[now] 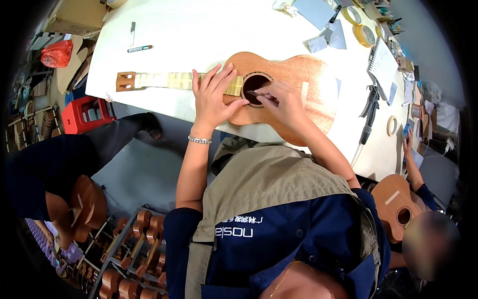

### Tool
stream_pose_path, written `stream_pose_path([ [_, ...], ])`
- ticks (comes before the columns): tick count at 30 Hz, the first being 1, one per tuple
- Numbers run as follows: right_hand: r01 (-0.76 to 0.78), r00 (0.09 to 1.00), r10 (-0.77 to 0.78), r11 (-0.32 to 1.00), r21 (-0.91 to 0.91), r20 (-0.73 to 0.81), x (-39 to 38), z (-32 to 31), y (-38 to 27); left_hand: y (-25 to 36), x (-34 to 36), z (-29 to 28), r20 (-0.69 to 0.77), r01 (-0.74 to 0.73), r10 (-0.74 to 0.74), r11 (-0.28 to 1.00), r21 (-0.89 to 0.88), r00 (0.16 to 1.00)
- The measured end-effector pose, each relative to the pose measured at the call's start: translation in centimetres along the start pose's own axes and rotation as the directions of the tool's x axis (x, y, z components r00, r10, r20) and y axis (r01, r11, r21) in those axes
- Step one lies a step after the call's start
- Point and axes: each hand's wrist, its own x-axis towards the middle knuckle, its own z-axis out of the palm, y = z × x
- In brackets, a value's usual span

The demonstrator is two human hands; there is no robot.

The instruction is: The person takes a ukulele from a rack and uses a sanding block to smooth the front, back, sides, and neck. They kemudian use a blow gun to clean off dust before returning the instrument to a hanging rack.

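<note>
A brown wooden ukulele body [284, 67] lies flat on the white table, its neck [164, 80] pointing left and covered with pale yellow tape. My left hand [215, 93] rests with fingers spread over the neck's body end, the thumb reaching toward the rim of the sound hole [256, 82]. At that hole, my right hand [283, 102] pinches a small, thin, dark piece [252, 93] whose kind I cannot make out. Its tip lies at the hole's left edge. No strings show, and a pale strip [304, 93] marks the top where a bridge sits.
On the table [174, 30] lie a marker pen [140, 49] and a thin blade-like tool [132, 34]. Tape rolls [364, 36], a spiral notebook [382, 67] and a black tool [369, 114] line the right side. Co-workers handle instruments at both sides; a rack [142, 244] of instruments stands lower left.
</note>
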Motion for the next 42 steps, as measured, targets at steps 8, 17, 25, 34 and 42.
stream_pose_path([
  [8, 0.154, 0.987, -0.161, 0.97, -0.189, -0.021, 0.6, 1.3, -0.5, -0.4, -0.3, 0.6, -0.074, -0.003, 0.0, 0.999, -0.034, 0.997],
  [17, 0.263, 0.964, -0.264, 0.95, -0.168, 0.019, -0.1, 1.6, -0.1, -0.3, -0.2, 0.5, -0.055, 0.012, -0.014, 0.999, -0.031, 0.998],
  [25, 0.259, 0.96, -0.276, 0.936, -0.237, -0.039, 0.2, 2.0, 0.1, -0.2, -0.1, 0.7, -0.065, 0.005, -0.006, 1.0, -0.016, 0.998],
  [34, 0.054, 0.997, -0.052, 0.998, 0.038, -0.063, -0.5, -0.2, -0.6, -0.7, -0.2, 0.2, -0.072, -0.063, 0.062, 0.998, -0.014, 0.996],
  [42, -0.392, 0.476, 0.774, 0.612, 0.687, -0.417, -3.3, -12.6, 15.0, -17.1, 4.8, -6.9, -0.361, 0.513, -0.527, 0.846, -0.143, 0.769],
])
